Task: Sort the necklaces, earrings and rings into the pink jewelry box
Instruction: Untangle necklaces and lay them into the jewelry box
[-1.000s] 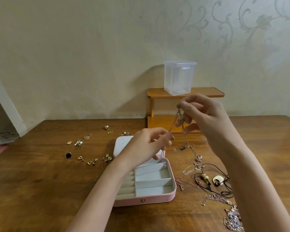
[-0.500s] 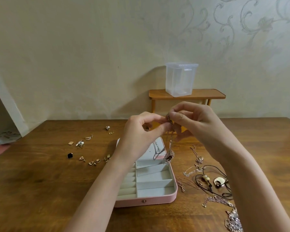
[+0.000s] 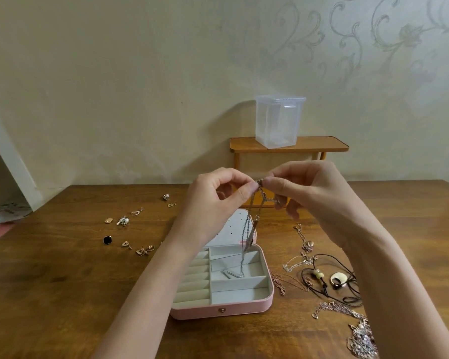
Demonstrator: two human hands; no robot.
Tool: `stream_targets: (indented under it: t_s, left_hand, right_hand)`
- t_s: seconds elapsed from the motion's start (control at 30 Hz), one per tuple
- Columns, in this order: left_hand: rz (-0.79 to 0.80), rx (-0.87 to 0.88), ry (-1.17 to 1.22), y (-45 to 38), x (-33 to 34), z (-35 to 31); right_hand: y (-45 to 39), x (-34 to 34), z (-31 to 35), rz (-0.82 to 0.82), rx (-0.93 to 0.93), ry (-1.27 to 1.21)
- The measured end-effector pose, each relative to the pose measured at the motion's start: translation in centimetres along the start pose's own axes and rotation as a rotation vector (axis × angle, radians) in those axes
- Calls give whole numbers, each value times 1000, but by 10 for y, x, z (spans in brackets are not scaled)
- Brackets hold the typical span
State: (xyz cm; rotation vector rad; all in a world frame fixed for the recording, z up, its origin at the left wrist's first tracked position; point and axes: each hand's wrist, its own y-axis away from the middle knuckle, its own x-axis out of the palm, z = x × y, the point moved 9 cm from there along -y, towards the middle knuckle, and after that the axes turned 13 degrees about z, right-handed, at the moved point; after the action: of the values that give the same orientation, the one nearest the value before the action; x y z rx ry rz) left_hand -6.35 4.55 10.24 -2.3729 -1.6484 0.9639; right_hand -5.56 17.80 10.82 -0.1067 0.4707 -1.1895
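The pink jewelry box (image 3: 219,310) lies open on the wooden table (image 3: 62,294), its grey compartments facing up. My left hand (image 3: 215,203) and my right hand (image 3: 309,193) pinch the top ends of a thin silver necklace (image 3: 246,237) above the box. The chain hangs down and its V-shaped pendant (image 3: 232,273) rests in a middle compartment. Loose earrings (image 3: 123,221) lie scattered left of the box. A tangle of other necklaces (image 3: 329,281) lies to its right.
A small wooden shelf (image 3: 288,145) stands against the wall behind the box, with a clear plastic container (image 3: 279,120) on top. A black square earring (image 3: 107,240) sits among the pieces on the left. More chains (image 3: 360,335) reach the table's front right.
My hands came together and shifted left over the box. The necklace, earlier dangling right of the box, now hangs into it with its pendant lowered into a compartment.
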Motion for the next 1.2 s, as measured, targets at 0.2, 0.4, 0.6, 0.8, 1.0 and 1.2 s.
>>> stream_targets:
  t_s: [0.2,0.4,0.6,0.8,1.0,1.2]
  left_hand:
    - [-91,-22,8,2,-4,3]
    - [-42,-222,267,2,9,26]
    - [-36,-239,299,3,7,27]
    - [-4,-261,332,3,9,29]
    - [68,-268,337,3,16,29]
    - [131,-267,235,2,20,30]
  right_hand:
    - [-3,0,-4,-25,12,68]
    - [-4,2,-2,-23,-19,145]
    - [-4,5,-5,31,0,132]
    - [-4,8,-10,59,34,28]
    - [-3,11,-11,121,55,47]
    - [-3,17,-22,173,137,54]
